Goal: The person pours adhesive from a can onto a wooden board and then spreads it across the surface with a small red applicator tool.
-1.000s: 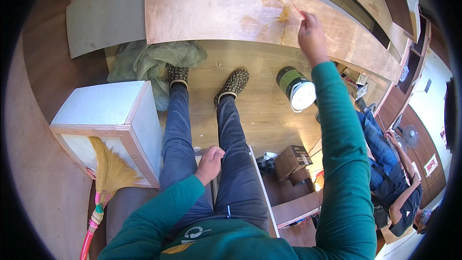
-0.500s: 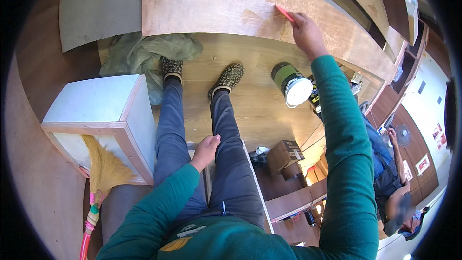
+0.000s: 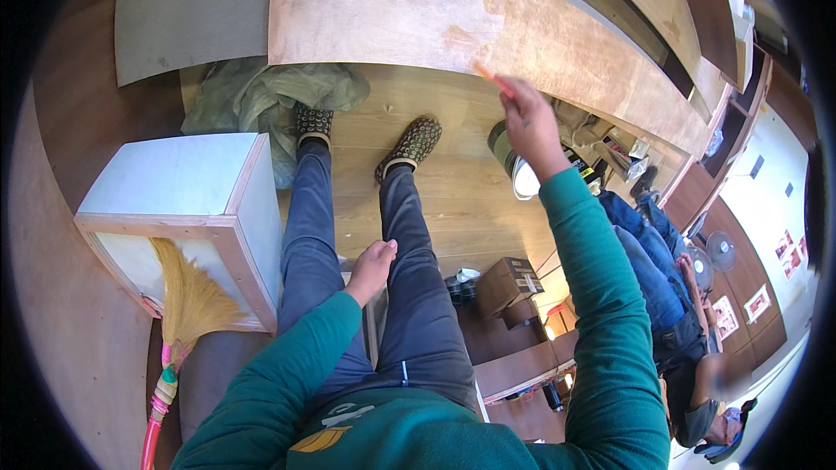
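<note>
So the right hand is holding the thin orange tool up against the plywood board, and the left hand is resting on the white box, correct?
Not quite. The head view shows the left hand resting on the person's own thigh, apart from the white box. The rest stands: the right hand holds the thin orange tool up against the plywood board.

Right arm extended forward and upward, elbow nearly straight, green sleeve reaching to the wrist. Right hand (image 3: 529, 118) raised, back of hand toward camera, fingers (image 3: 509, 90) curled and pinched closed. Left arm bent at elbow, forearm angled inward across the body. Left hand (image 3: 373, 266) resting between the thighs, fingers loosely curled, nothing in its grasp. Legs stretched out ahead, feet apart.
</note>
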The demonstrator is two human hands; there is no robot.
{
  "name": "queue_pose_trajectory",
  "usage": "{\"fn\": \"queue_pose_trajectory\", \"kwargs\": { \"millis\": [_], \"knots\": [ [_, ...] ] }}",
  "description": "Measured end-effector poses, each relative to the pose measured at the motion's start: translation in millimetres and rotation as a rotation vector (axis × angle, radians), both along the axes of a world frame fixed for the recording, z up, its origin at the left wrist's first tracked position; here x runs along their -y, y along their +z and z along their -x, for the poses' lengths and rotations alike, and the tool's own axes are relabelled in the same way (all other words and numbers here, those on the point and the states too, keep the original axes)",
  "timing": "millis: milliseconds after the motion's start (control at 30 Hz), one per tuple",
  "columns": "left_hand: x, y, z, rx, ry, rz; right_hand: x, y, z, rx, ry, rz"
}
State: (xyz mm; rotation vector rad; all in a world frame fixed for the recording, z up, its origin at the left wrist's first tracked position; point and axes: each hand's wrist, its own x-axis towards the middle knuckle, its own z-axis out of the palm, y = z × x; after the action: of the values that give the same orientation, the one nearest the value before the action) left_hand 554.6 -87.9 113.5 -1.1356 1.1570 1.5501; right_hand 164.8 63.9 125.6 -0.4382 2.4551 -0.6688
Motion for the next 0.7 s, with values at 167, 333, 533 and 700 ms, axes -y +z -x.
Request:
{"fn": "queue_pose_trajectory", "kwargs": {
  "millis": [167,333,533,700],
  "knots": [
    [0.9,-3.8,-4.4,-0.034,-0.036,-0.002,18.2,-35.7,61.9,-0.416,0.056,-0.023],
    [-0.8,-2.6,-4.4,-0.038,-0.008,0.016,27.9,-53.3,68.1,-0.513,0.202,-0.249],
    [3.6,3.8,3.3,-0.076,-0.014,0.014,17.6,-64.5,100.6,-0.401,0.130,-0.175],
    [9.2,9.8,11.9,-0.099,-0.083,0.044,25.4,-61.9,111.3,-0.239,0.120,-0.150]
  ]
}}
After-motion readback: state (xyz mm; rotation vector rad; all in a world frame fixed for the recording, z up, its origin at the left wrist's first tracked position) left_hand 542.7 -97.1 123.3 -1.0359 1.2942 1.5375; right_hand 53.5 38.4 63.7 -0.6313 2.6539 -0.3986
